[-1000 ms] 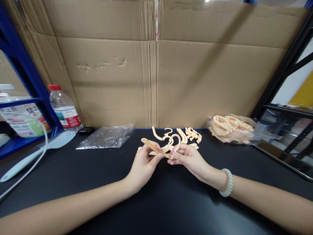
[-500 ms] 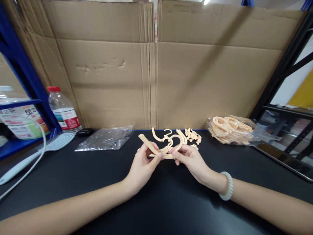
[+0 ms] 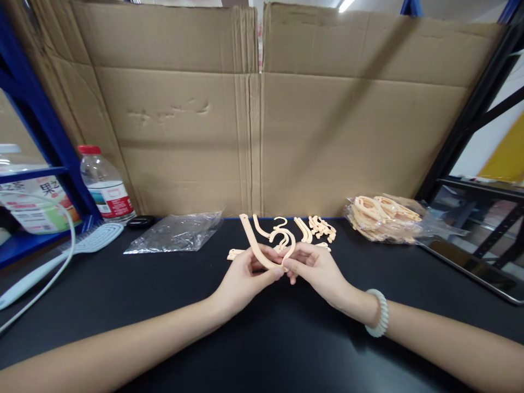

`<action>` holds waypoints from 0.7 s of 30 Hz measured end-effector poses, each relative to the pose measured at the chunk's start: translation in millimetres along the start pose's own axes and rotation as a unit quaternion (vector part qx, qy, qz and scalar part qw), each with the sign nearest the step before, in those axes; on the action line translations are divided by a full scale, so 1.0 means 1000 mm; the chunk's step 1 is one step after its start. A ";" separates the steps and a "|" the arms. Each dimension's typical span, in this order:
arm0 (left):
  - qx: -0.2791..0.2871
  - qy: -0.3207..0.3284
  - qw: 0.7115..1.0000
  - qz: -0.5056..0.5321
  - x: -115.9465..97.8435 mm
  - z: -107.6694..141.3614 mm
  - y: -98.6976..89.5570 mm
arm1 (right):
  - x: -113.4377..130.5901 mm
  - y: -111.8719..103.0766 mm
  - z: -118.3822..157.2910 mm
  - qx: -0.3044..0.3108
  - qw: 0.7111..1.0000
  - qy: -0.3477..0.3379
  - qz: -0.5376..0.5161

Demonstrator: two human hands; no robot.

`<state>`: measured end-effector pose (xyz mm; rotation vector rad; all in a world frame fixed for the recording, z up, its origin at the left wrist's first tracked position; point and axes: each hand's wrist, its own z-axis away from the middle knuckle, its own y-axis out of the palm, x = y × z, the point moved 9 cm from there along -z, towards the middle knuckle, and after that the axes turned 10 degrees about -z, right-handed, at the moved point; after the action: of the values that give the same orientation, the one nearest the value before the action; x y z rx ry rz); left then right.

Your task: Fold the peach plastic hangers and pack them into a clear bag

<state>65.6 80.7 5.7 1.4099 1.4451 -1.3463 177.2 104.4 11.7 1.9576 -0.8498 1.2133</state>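
My left hand (image 3: 245, 278) is closed on a beige, curved hanger arm (image 3: 252, 241), which points up and to the left. Between the fingers of my right hand (image 3: 317, 268) is a beige hanger hook (image 3: 293, 244), its open curve upward. The lower ends of the two parts meet at my fingertips; whether they are joined cannot be made out. Just behind my hands lie a loose hook (image 3: 280, 220), more curved hanger arms (image 3: 303, 230) and a small heap of beige plastic pieces (image 3: 323, 226). Another beige part (image 3: 234, 254) lies left of them, partly covered by my left hand.
A clear plastic bag (image 3: 174, 233) lies at the back left, near a bottle (image 3: 107, 188) and a hairbrush (image 3: 96, 238). At the back right is a bag of beige hanger parts (image 3: 382, 218) beside a dark tablet-like slab (image 3: 475, 270). Cardboard (image 3: 184, 125) walls the rear.
The hanger arm in my left hand has turned more upright, its curved side now showing. The hook has swung slightly, and its end now meets the arm's lower end. Both hands are closer together.
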 end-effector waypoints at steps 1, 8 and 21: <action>-0.001 -0.008 1.000 0.010 0.001 0.000 0.000 | 0.000 -0.001 -0.001 0.000 1.000 0.001 -0.002; -0.075 -0.066 0.993 0.058 0.015 0.001 -0.014 | 0.029 -0.052 -0.022 -0.054 0.974 -0.099 0.195; -0.093 -0.068 0.987 0.110 0.020 0.000 -0.017 | 0.013 -0.072 -0.048 0.129 0.828 -0.150 0.525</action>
<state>45.7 88.3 -10.2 1.2878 1.2511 -1.1160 216.5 181.8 25.6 1.9082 -2.2154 1.6646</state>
